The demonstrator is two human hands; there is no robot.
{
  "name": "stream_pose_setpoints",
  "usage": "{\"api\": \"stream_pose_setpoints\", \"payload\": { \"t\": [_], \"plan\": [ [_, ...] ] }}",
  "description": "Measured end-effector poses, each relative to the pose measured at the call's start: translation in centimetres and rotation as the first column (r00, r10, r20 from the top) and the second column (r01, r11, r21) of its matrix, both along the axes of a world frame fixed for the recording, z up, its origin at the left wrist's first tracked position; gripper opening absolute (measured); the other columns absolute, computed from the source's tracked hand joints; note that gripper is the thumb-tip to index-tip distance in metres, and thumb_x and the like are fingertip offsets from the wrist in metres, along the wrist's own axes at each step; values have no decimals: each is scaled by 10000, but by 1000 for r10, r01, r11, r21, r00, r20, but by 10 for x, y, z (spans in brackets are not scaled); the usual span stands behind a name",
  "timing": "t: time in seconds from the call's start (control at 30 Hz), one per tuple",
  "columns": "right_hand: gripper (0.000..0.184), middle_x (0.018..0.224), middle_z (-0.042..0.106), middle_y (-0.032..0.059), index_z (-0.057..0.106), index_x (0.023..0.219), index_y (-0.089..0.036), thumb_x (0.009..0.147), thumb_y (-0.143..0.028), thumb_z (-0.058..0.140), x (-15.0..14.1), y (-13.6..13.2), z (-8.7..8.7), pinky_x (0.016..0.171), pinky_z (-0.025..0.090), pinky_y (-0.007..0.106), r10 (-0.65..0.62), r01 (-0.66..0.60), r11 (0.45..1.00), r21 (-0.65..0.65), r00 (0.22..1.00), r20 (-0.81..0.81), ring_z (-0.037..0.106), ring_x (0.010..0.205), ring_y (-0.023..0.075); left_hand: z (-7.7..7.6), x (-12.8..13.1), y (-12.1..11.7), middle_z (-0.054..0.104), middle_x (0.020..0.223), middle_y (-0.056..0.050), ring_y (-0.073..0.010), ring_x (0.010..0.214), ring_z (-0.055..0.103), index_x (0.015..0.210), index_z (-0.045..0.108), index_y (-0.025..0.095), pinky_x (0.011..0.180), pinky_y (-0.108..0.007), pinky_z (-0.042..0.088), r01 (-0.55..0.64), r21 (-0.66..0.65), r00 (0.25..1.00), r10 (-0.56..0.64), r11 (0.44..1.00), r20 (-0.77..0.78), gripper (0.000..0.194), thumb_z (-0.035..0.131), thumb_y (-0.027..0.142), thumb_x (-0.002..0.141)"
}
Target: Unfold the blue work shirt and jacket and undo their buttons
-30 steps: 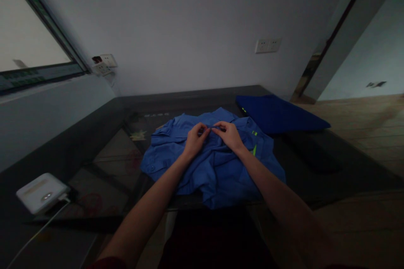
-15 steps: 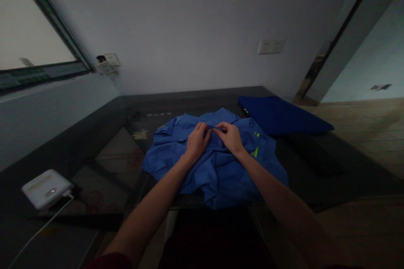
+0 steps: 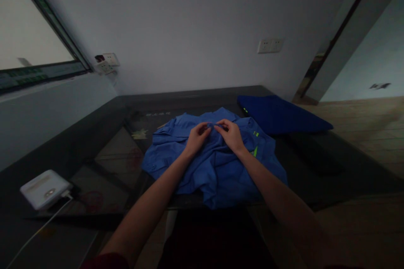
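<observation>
At the centre of the head view, the left grip (image 3: 196, 138) and the right grip (image 3: 232, 135) are closed, both pinching a rumpled blue garment (image 3: 210, 168). It spreads beneath and around them on the dark desk (image 3: 176, 103). Beyond and right of the grips lies a flat, deeper-blue item (image 3: 280, 113); well to their left sits a white device (image 3: 46, 187).

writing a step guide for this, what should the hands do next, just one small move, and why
Probably ease the left hand and right hand slightly apart: both seem to pinch the blue garment close together towards its far side, and it lies creased just below them.
</observation>
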State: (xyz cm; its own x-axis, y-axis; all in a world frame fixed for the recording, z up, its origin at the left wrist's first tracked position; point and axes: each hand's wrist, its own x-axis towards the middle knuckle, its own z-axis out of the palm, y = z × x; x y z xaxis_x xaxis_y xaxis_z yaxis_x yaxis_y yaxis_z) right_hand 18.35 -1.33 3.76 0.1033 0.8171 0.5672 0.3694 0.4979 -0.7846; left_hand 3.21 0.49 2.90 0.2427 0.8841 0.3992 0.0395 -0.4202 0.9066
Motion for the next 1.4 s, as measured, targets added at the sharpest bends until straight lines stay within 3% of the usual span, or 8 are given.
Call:
{"api": "stream_pose_setpoints", "payload": {
  "t": [0.17, 0.3, 0.43, 0.6, 0.8, 1.1, 1.4],
  "plan": [
    [153, 718, 663, 32, 636, 769, -172, 784, -317, 589, -1, -2, 1, 639, 433, 273, 18, -20, 999, 33, 997, 69, 592, 677, 180, 0, -2, 3, 647, 825, -29, -134, 727, 587, 893, 644, 140, 644, -219, 444, 71, -87, 996, -67, 994, 54, 239, 663, 303, 719],
    [150, 749, 665, 31, 646, 792, -179, 807, -306, 568, -1, -4, 0, 656, 425, 271, 7, -15, 998, 54, 989, 150, 592, 717, 185, -2, -2, 3, 598, 682, 5, -115, 619, 536, 804, 636, 142, 579, -212, 407, 25, -37, 999, -27, 999, -28, 159, 643, 277, 721],
    [156, 725, 654, 21, 655, 811, -189, 825, -300, 548, -2, -7, 1, 627, 407, 265, -18, 4, 998, 62, 976, 219, 574, 674, 176, -1, -1, 1, 579, 669, 4, -121, 630, 519, 784, 633, 142, 578, -214, 392, -40, 52, 995, 44, 998, -89, 126, 622, 255, 732],
    [163, 741, 659, 32, 657, 795, -185, 817, -314, 560, -1, -6, 1, 656, 417, 276, -67, 53, 995, 82, 981, 183, 581, 702, 188, 2, -2, 0, 556, 644, 13, -109, 596, 484, 766, 626, 140, 564, -214, 373, 7, 35, 999, -5, 999, -37, 146, 585, 280, 764],
    [167, 775, 673, 44, 649, 798, -182, 803, -326, 566, -2, -5, 2, 703, 435, 290, -36, 27, 997, 78, 993, 114, 599, 752, 199, 4, -2, 0, 516, 598, 40, -91, 553, 453, 728, 602, 146, 543, -210, 362, 33, -45, 999, -31, 998, 43, 187, 644, 328, 724],
    [135, 720, 635, 20, 603, 829, -195, 803, -323, 566, -5, -9, 2, 673, 428, 277, -33, 31, 999, 18, 994, 104, 583, 711, 186, 6, -2, -1, 531, 577, 43, -92, 530, 476, 723, 590, 152, 516, -207, 376, 51, -121, 998, -48, 991, 30, 289, 716, 401, 647],
    [125, 790, 613, 26, 527, 849, -206, 858, -326, 493, -10, -14, 7, 714, 430, 279, 85, -88, 995, 40, 994, 72, 593, 775, 185, 2, 2, -13, 529, 624, 34, -96, 559, 479, 722, 554, 168, 538, -206, 381, -150, 118, 988, 152, 982, -7, 178, 636, 323, 750]
  ]
}}
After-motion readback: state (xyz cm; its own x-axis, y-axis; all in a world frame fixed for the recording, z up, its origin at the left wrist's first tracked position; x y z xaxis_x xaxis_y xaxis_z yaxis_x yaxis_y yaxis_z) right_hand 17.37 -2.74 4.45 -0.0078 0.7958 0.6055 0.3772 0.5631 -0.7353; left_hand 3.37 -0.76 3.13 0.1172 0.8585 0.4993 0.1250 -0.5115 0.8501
